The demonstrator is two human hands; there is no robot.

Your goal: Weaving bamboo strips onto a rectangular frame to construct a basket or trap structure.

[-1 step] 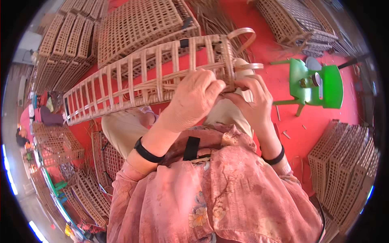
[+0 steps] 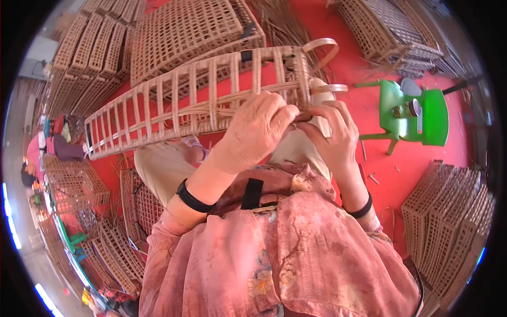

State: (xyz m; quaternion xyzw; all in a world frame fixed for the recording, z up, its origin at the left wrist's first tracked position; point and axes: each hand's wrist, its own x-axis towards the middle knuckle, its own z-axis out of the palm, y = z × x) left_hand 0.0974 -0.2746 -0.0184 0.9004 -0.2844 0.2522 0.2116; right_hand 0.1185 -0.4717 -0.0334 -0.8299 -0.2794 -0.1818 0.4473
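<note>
A long, tray-like woven rattan basket (image 2: 176,98) lies tilted across my lap, its open slatted side toward me. My left hand (image 2: 259,129) is closed over its lower edge near the right corner, fingertips hidden behind the knuckles. At that same corner my right hand (image 2: 335,132) is closed in a pinch, thumb below and fingers above. Between the two hands it grips what looks like a rattan strip, mostly covered by fingers. Two loops of rattan stick out from the basket's right end; the upper loop (image 2: 332,53) is the larger.
Flat woven panels (image 2: 185,37) are piled beyond the basket. More stacks stand at far left, far right (image 2: 377,29) and lower right (image 2: 443,211). A green plastic stool (image 2: 391,113) holding a jar stands to the right on the red floor (image 2: 380,195), among scattered offcuts.
</note>
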